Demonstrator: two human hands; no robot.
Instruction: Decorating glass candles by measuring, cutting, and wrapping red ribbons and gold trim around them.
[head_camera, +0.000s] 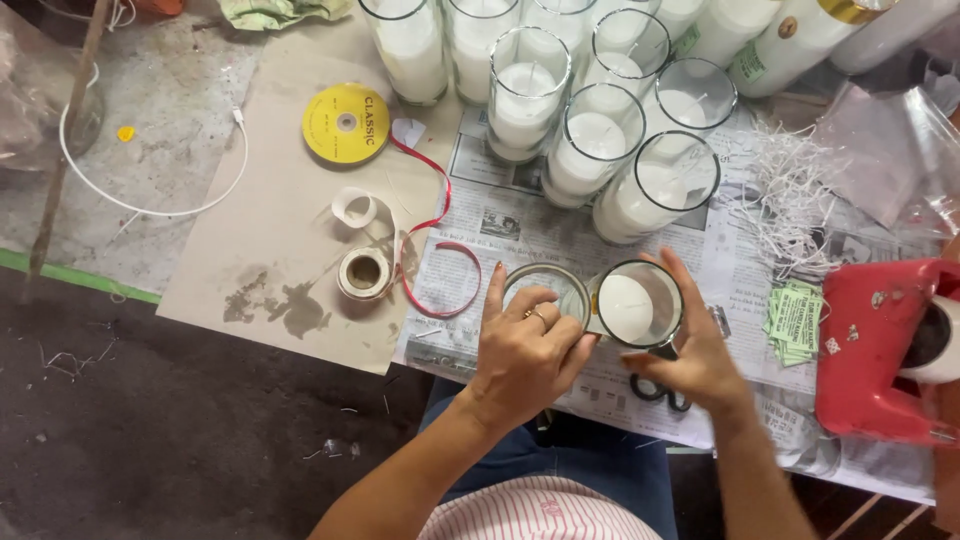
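While its fingers curl over the rim of a clear glass lid (545, 288), the left hand (525, 355) grips it; the right hand (700, 350) clamps a wax-filled glass candle jar (636, 305) just beside — both over newspaper (520, 225), near red ribbon (440, 270) and more filled jars (600, 130) — scissors (655, 392) below.

Single head view, steeply downward, close over newspaper-covered table (520, 235)
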